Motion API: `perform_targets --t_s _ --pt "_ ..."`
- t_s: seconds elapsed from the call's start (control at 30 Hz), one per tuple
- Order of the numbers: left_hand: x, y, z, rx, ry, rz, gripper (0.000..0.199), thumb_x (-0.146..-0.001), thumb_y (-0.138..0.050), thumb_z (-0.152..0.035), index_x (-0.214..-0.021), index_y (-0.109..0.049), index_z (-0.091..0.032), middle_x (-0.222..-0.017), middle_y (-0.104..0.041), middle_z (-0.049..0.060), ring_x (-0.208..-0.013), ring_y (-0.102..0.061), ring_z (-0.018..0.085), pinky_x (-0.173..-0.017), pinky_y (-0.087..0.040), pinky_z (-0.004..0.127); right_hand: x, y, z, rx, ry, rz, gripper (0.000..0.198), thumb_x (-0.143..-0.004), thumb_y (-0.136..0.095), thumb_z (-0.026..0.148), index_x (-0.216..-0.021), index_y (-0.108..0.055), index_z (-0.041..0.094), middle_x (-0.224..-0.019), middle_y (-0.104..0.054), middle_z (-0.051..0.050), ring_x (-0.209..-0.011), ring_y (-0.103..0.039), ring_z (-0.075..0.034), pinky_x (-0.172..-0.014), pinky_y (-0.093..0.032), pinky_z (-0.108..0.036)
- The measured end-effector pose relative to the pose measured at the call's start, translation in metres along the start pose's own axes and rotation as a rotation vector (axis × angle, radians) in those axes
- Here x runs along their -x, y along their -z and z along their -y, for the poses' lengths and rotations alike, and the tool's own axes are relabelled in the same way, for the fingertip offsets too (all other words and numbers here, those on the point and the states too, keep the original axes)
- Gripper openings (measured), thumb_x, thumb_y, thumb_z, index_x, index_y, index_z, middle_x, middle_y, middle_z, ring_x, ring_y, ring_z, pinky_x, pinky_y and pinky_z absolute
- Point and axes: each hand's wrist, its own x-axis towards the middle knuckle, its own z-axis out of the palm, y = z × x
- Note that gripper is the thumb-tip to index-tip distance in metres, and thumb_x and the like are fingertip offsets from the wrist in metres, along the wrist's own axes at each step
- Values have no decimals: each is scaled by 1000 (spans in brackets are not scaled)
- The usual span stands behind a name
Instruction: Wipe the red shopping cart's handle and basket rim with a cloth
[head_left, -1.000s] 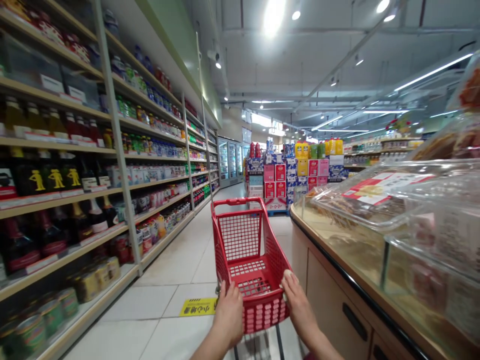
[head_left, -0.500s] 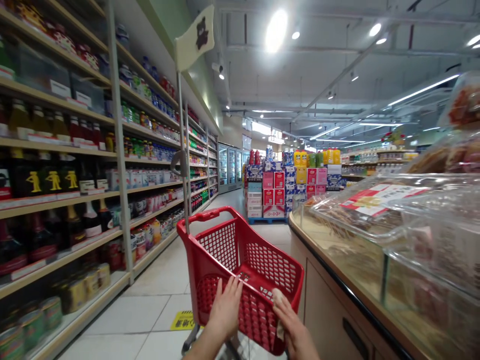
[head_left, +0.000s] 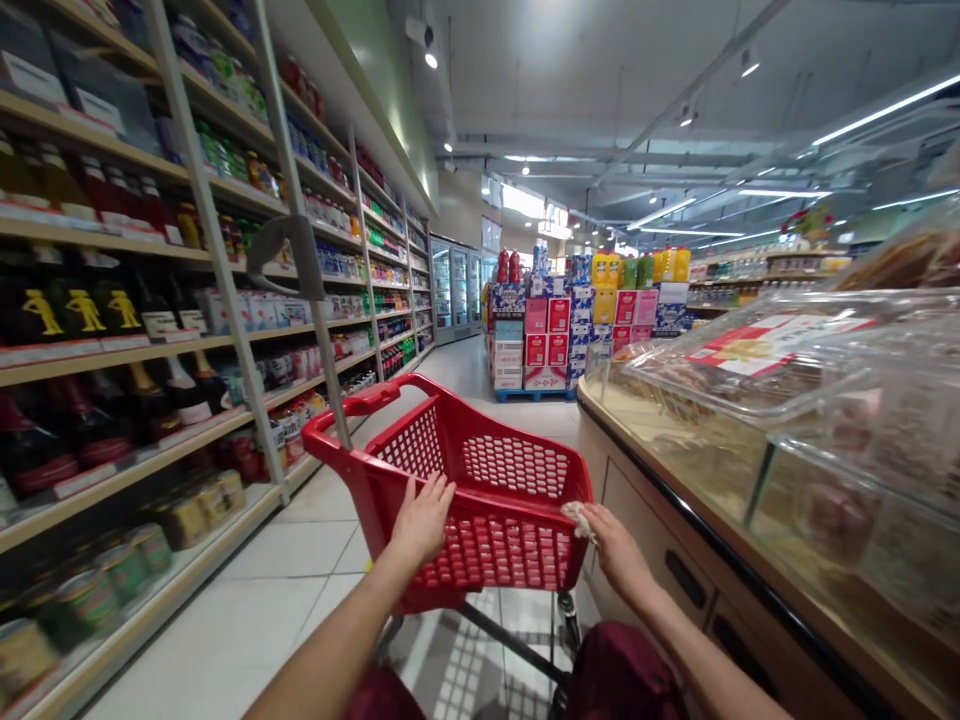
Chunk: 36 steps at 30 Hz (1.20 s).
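A small red plastic shopping cart [head_left: 487, 500] with grid walls stands sideways before me, its basket bare inside where I can see. My left hand [head_left: 424, 517] lies on its near side rim, fingers stretched out and slightly apart. At the right-hand corner of the same rim, my right hand [head_left: 619, 550] has its fingers closed on a crumpled off-white cloth [head_left: 580, 521], which touches the cart. A grey pole [head_left: 319, 340] with a looped grey hook [head_left: 281, 258] rises from the cart's handle end [head_left: 360, 400].
Shelves of bottles, cans and jars [head_left: 120, 370] line the left side. On the right is a wooden counter [head_left: 652, 500] with plastic-boxed food [head_left: 780, 345] on top. A stack of drink cartons [head_left: 547, 345] stands ahead on a blue pallet [head_left: 529, 395], with glass-door fridges [head_left: 454, 285] beyond.
The cart has swung round so its near side lies more across my view, and its handle end shifted left. Both hands moved up in view with the rim; my right hand still holds the cloth.
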Motion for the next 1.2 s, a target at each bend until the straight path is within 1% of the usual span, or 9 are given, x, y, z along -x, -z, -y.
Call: perform_targets --t_s 0.1,0.23,0.3,0.47,0.57,0.67,0.9,1.07,1.2 --pt "7 -1 -4 11 -22 -19 62 -67 -39 -21 -129 -32 -13 -136 -34 10 -129 -20 21 -105 -7 46 1 -14 29 -27 -70 -86 46 -76 -32 6 -113 -55 18 -118 -55 -6 -114 -45 -19 -94 -39 -39" --pt "16 -4 -15 24 -9 -30 66 -66 -39 -25 -130 -29 -14 -138 -29 9 -130 -15 22 -105 -6 47 -7 -32 75 -101 138 -114 49 -79 -31 5 -123 -45 21 -130 -44 -3 -122 -35 -15 -98 -35 -38" --pt "21 -4 -17 21 -17 -32 65 -67 -39 -25 -130 -28 -14 -139 -29 8 -130 -14 21 -105 -5 47 -10 -30 67 -63 144 -95 46 -80 -33 6 -120 -49 23 -127 -47 -4 -121 -37 -17 -97 -34 -41" --pt "28 -2 -25 7 -6 -21 64 -68 -38 -25 -131 -28 -14 -139 -27 9 -130 -13 23 -105 -4 49 -4 -22 15 49 -119 -194 46 -76 -32 4 -113 -55 19 -119 -54 -9 -118 -41 -22 -94 -36 -44" --pt "31 0 -32 -11 25 -31 65 -68 -39 -25 -131 -29 -13 -139 -27 10 -130 -13 24 -105 -3 49 0 -34 28 -4 -32 -277 54 -74 -29 0 -122 -47 19 -128 -46 -6 -122 -34 -17 -99 -32 -41" --pt "34 1 -35 -16 15 -23 65 -68 -38 -24 -131 -27 -12 -140 -26 10 -130 -13 24 -105 -4 48 0 -40 44 -58 94 -210 53 -77 -30 2 -126 -42 20 -131 -41 -4 -124 -31 -16 -101 -31 -40" --pt "38 -1 -42 -27 11 -33 66 -68 -38 -22 -132 -25 -11 -141 -22 10 -131 -10 25 -105 -3 49 3 -29 39 -20 -76 -246 52 -77 -28 2 -125 -43 16 -129 -44 -9 -125 -29 -19 -98 -33 -44" --pt "43 0 -41 -14 -10 -47 65 -69 -38 -25 -132 -26 -12 -140 -23 9 -131 -12 24 -105 -4 48 -1 -33 62 -62 198 -110 51 -80 -30 4 -126 -41 21 -133 -38 -4 -126 -27 -17 -100 -32 -41" --pt "47 5 -29 -49 54 -80 62 -71 -37 -24 -130 -28 -9 -140 -24 11 -130 -15 24 -105 -5 48 1 -24 32 -3 -26 -188 49 -76 -32 3 -120 -49 17 -127 -47 -9 -124 -31 -22 -98 -33 -45"
